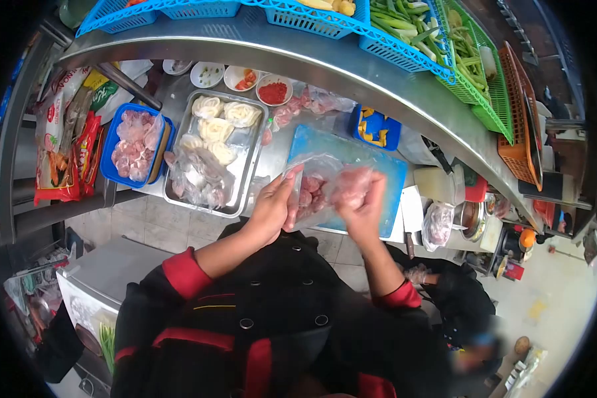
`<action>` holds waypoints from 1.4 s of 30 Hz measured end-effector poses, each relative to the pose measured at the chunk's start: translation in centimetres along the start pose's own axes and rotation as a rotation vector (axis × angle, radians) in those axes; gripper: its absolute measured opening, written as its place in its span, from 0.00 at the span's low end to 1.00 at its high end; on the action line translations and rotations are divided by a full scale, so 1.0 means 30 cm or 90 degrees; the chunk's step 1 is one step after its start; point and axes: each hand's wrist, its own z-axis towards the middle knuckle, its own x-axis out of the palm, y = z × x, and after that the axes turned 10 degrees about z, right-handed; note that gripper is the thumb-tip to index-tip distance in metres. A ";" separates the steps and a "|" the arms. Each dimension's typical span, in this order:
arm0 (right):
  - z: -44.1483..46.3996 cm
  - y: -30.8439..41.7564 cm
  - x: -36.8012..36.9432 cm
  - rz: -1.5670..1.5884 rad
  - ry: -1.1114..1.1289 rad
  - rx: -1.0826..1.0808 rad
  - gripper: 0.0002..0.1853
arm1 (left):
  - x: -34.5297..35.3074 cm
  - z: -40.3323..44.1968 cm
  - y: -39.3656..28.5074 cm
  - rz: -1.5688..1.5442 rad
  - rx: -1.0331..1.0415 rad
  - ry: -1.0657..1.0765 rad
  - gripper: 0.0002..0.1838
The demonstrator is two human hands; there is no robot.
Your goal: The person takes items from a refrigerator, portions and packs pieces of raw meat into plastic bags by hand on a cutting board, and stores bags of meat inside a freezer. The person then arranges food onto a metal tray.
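Observation:
In front of my chest, my left hand (275, 207) grips the edge of a clear plastic bag (306, 215), fingers closed on its rim. Pieces of raw meat (314, 192) show inside it. My right hand (365, 211) is closed around a lump of pale pink raw meat (351, 186) beside the bag's mouth. That lump is blurred, and I cannot tell whether plastic wraps it. Both hands are over the near part of a blue cutting board (395, 179). A cleaver (411, 211) lies at the board's right edge.
Left of the board stands a metal tray (242, 179) with bagged noodle-like bundles, then a blue tub (109, 156) of bagged meat. Small bowls (274, 89) line the back. A steel shelf (272, 36) with vegetable baskets overhangs the counter. Another person (454, 295) is close at my right.

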 end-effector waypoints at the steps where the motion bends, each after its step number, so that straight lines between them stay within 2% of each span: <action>1: -0.025 0.033 0.015 -0.099 0.103 0.070 0.22 | 0.008 0.002 -0.004 -0.001 0.003 0.006 0.24; 2: -0.038 0.050 0.024 -0.197 0.204 0.141 0.20 | 0.013 0.002 -0.006 0.003 0.012 -0.002 0.24; 3: -0.031 0.027 -0.011 -0.199 0.201 0.137 0.20 | 0.013 0.004 -0.011 0.008 0.023 -0.012 0.25; 5: 0.033 -0.072 -0.137 -0.256 0.098 0.125 0.20 | -0.019 0.012 0.004 0.025 0.029 -0.007 0.25; 6: 0.096 -0.107 -0.147 -0.291 0.017 0.186 0.16 | -0.030 0.007 0.013 0.048 0.026 -0.001 0.25; 8: 0.256 -0.249 -0.137 -0.308 0.037 0.241 0.19 | -0.025 -0.015 0.008 0.064 -0.003 -0.009 0.25; 9: 0.339 -0.354 -0.122 -0.328 0.009 0.257 0.21 | -0.025 -0.032 0.009 0.074 -0.034 -0.022 0.25; 10: 0.410 -0.474 -0.111 -0.346 -0.020 0.277 0.23 | -0.026 -0.043 0.027 0.086 -0.009 -0.014 0.24; 12: 0.559 -0.719 -0.097 -0.391 -0.033 0.237 0.33 | -0.022 -0.068 0.031 0.122 0.007 -0.033 0.23; 13: 0.586 -0.720 -0.056 -0.376 -0.029 0.234 0.33 | -0.023 -0.076 0.031 0.147 0.014 -0.042 0.23; 15: 0.592 -0.742 0.009 -0.466 -0.127 0.218 0.36 | -0.034 -0.085 0.049 0.151 0.007 -0.072 0.23; 16: 0.584 -0.749 0.016 -0.459 -0.122 0.219 0.36 | -0.036 -0.091 0.047 0.139 0.017 -0.087 0.23; 18: 0.562 -0.766 0.009 -0.439 -0.264 0.241 0.31 | -0.035 -0.092 0.048 0.104 0.043 -0.111 0.24; 20: 0.509 -0.814 -0.112 -0.441 -0.095 0.061 0.32 | -0.027 -0.081 0.044 0.095 0.045 -0.136 0.24; 22: 0.396 -0.587 -0.154 0.038 -0.029 0.251 0.25 | -0.006 -0.080 0.045 0.076 0.039 -0.165 0.25; 24: 0.285 -0.340 -0.179 0.347 -0.109 0.321 0.11 | 0.024 -0.073 0.024 0.077 0.074 -0.156 0.25; 26: 0.213 -0.151 -0.219 0.356 -0.050 0.289 0.07 | 0.046 -0.048 0.034 0.036 0.090 -0.155 0.26; 27: 0.192 -0.124 -0.240 0.356 -0.045 0.286 0.07 | 0.065 -0.036 0.034 0.006 0.100 -0.147 0.26; 29: 0.159 -0.082 -0.282 0.137 0.176 0.040 0.18 | 0.114 -0.019 0.021 0.015 0.085 -0.158 0.27; 30: 0.149 -0.039 -0.268 0.137 0.174 0.035 0.18 | 0.129 0.002 0.030 0.007 0.074 -0.159 0.26; 32: 0.110 0.051 -0.208 -0.233 0.460 -0.037 0.32 | 0.172 0.021 0.032 -0.006 0.085 -0.155 0.25; 33: 0.090 0.058 -0.217 -0.231 0.453 -0.041 0.32 | 0.187 0.022 0.026 0.002 0.087 -0.152 0.25; 35: 0.067 0.069 -0.239 -0.343 0.560 0.033 0.40 | 0.198 0.018 0.002 0.017 0.085 -0.156 0.24; 36: 0.055 0.099 -0.251 -0.481 0.604 -0.006 0.43 | 0.208 0.012 -0.018 0.036 0.082 -0.199 0.23; 39: 0.075 0.124 -0.336 -0.577 0.689 -0.072 0.47 | 0.277 -0.025 -0.071 0.063 0.140 -0.202 0.25; 40: 0.089 0.115 -0.356 -0.487 0.566 -0.257 0.52 | 0.302 -0.050 -0.089 0.040 0.158 -0.200 0.24; 41: 0.096 0.133 -0.384 -0.486 0.567 -0.259 0.52 | 0.324 -0.065 -0.097 0.039 0.160 -0.202 0.24; 42: 0.114 0.236 -0.382 -0.447 0.521 -0.084 0.52 | 0.343 -0.076 -0.102 0.012 0.203 -0.202 0.23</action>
